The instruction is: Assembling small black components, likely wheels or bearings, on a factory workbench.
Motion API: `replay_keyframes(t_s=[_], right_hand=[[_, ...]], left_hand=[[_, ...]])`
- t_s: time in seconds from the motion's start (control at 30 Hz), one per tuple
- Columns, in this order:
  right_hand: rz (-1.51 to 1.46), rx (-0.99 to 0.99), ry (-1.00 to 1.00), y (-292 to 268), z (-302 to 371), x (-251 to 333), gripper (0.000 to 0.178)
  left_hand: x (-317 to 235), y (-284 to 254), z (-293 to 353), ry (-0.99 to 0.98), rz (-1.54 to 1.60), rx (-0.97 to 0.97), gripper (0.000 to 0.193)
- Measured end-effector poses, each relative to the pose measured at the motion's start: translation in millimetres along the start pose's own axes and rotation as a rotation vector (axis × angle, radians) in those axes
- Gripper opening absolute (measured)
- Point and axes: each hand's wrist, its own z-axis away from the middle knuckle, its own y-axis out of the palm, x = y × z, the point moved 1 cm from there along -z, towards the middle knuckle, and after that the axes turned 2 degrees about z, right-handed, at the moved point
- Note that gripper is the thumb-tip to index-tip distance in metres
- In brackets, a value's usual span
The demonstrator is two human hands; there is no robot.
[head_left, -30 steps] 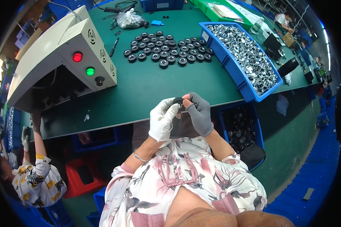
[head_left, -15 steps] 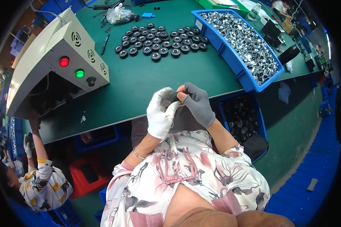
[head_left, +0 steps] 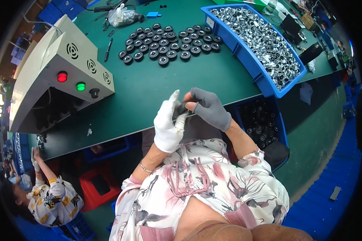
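Just past the table's near edge, my left hand (head_left: 167, 124) in a white glove and my right hand (head_left: 209, 108) in a grey glove with bare fingertips come together. Between them is a small dark part (head_left: 182, 109), mostly covered by the fingers, so its exact kind cannot be made out. My left fingers cup it from the left, while the right thumb and forefinger pinch it from the other side. Farther up the green table stand several black wheel-like parts (head_left: 163, 60) with metallic centres, grouped in rows.
A blue bin (head_left: 245, 56) of shiny metal pieces sits at right. Below the table edge, another blue bin (head_left: 283, 132) holds black round parts. At left stands a beige machine (head_left: 84, 60) with red and green lights. A co-worker (head_left: 54, 201) sits at lower left. A pen (head_left: 108, 50) lies on the table.
My left fingers have straightened and spread somewhat around the dark part; my right hand still pinches it. The co-worker's arm has drawn back from the machine.
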Motion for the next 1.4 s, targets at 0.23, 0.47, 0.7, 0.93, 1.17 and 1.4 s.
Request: replay_keyframes(t_s=[0.23,0.47,0.7,0.93,1.17,1.4], right_hand=[[0.036,-0.028,-0.183,2.0,-0.5,3.6,0.018],[-0.079,-0.071,-0.047,6.5,0.3,0.5,0.018],[-0.096,-0.019,-0.005,13.9,-6.7,-5.2,0.020],[-0.104,-0.004,0.053,14.5,-14.1,9.9,0.018],[-0.086,0.058,0.041,14.1,-28.5,4.0,0.016],[-0.062,-0.059,0.003,20.9,-33.1,3.8,0.018]], left_hand=[[9.1,10.5,5.6,-0.141,0.211,-0.069,0.065],[11.6,11.8,8.8,-0.290,0.403,-0.141,0.060],[6.5,9.8,6.5,-0.330,0.458,-0.169,0.058],[4.5,4.7,1.7,-0.226,0.229,-0.217,0.052],[15.4,5.9,-1.8,-0.281,0.380,-0.226,0.058],[29.6,3.3,-2.9,-0.073,-0.035,-0.287,0.062]])
